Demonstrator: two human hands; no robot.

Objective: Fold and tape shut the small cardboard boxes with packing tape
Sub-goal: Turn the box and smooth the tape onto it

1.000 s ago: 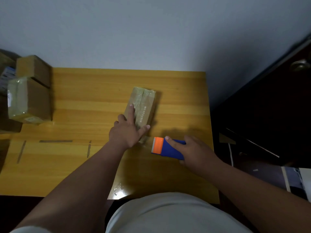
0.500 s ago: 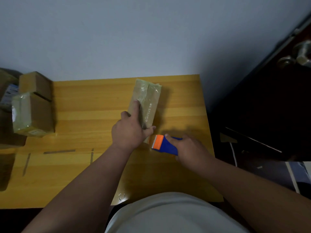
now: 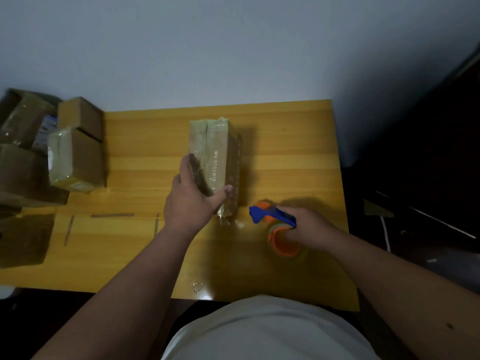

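A small long cardboard box (image 3: pixel 217 154), wrapped in shiny clear tape, lies on the yellow wooden table (image 3: pixel 285 152) at its middle. My left hand (image 3: pixel 193 201) grips the box's near end, fingers on its left side and thumb across the front. A loose flap of tape hangs at the box's near edge. To the right, my right hand (image 3: pixel 309 227) holds a blue and orange tape dispenser (image 3: pixel 276 226) just above the table, apart from the box. Its orange roll core sits under my fingers.
Several taped cardboard boxes (image 3: pixel 75 157) are stacked at the table's left edge, with more brown boxes (image 3: pixel 23 175) beyond it. Strips of tape (image 3: pixel 111 215) are stuck on the table near the front left. A dark door (image 3: pixel 428 152) stands on the right.
My right hand has pulled the dispenser away from the box to the right and turned it, so the orange roll now shows. My left hand keeps hold of the box's near end.
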